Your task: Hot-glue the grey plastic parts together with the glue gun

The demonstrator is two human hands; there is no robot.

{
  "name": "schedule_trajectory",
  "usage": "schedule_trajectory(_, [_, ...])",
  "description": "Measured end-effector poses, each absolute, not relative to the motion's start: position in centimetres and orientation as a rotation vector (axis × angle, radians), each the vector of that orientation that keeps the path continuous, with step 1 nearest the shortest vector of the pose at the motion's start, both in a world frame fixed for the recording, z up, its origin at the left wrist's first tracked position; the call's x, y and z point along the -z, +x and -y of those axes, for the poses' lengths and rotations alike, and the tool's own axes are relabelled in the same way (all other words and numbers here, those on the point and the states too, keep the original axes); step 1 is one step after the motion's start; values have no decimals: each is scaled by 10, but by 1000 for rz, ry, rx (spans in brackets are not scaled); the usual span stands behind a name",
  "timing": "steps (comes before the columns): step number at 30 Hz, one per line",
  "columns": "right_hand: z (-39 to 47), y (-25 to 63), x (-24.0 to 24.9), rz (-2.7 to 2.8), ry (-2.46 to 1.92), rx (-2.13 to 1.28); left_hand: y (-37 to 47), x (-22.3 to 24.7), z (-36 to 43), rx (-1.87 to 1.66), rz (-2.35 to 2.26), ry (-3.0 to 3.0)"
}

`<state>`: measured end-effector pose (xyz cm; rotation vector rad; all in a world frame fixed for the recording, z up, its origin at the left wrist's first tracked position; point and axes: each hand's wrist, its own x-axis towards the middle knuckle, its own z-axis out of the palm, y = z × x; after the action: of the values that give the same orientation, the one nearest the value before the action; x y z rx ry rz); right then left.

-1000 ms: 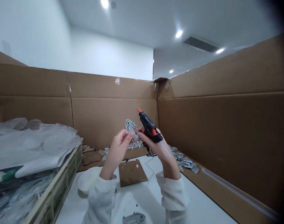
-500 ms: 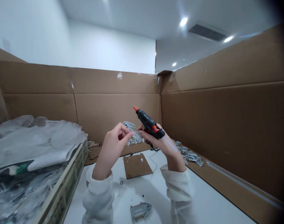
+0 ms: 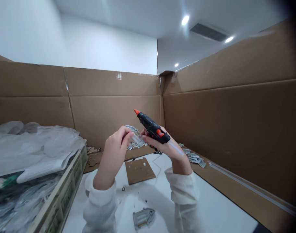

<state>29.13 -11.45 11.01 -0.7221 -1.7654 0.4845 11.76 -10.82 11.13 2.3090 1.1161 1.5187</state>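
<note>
A small grey and clear plastic part (image 3: 136,137) is pinched in the fingers of my left hand (image 3: 116,145), above the table. My right hand (image 3: 166,145) is wrapped round a black and orange glue gun (image 3: 151,127), whose orange tip points up and to the left. The fingertips of my right hand also touch the right edge of the plastic part. A clear glue stick sticks out of the gun's back end over my wrist. Nearer me, a similar grey part (image 3: 143,218) lies on the white table.
A brown cardboard square (image 3: 140,171) and a small black ring (image 3: 123,189) lie on the table (image 3: 211,207). Grey parts (image 3: 195,158) are piled at the right. A crate (image 3: 70,194) with plastic-wrapped things stands left. Cardboard walls (image 3: 114,110) enclose the back and right.
The view has shifted slightly to the right. The plastic part has tilted between my hands, and my left fingers now cover more of its left side.
</note>
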Motion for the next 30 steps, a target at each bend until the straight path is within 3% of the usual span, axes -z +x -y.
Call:
schedule_trajectory(13, [113,290,-108,1702,-686,-532,132,-104,102,-1804,-1194,2503])
schedule_trajectory(19, [108,291,-105,1630,-635,-590,143,-95,85,-2166,-921,2058])
schedule_trajectory(26, [110,282,-108,1615,-552,-543,152,-96,90,-1791,-671,1789])
schedule_trajectory(30, [119,275,-112,1543,-647,-575,151,-100,97,-1863,-719,1699])
